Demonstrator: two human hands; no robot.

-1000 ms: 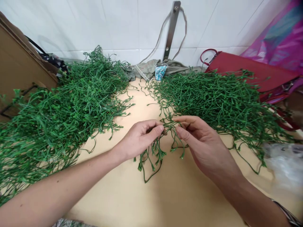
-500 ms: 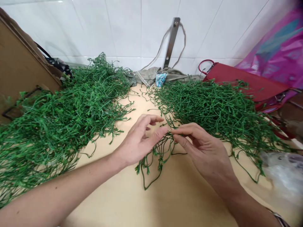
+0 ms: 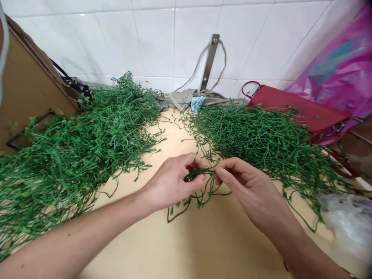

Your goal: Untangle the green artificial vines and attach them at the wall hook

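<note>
A small bunch of thin green plastic stems (image 3: pixel 200 197) with tufted tips hangs between my two hands, above the tabletop. My left hand (image 3: pixel 174 182) is curled round the bunch, thumb below and fingers above, its palm side hidden. With thumb and forefinger pressed together, my right hand (image 3: pixel 247 184) pinches the stems at their right end. A large heap of the same green stems (image 3: pixel 95 135) lies to the left. Another heap of green stems (image 3: pixel 255 131) lies beyond my right hand, with loose ones trailing toward me.
A patterned cup (image 3: pixel 197 103) stands at the back by a grey cloth (image 3: pixel 181 97). Behind the right heap lie a red bag (image 3: pixel 299 104) and a pink plastic bag (image 3: pixel 334 62). Clear plastic (image 3: pixel 348 221) sits at the right edge, a cardboard box (image 3: pixel 31 85) at the left.
My left hand, with fingers spread before, has closed round the bunch. My right hand still pinches its end. The view has tilted up slightly.
</note>
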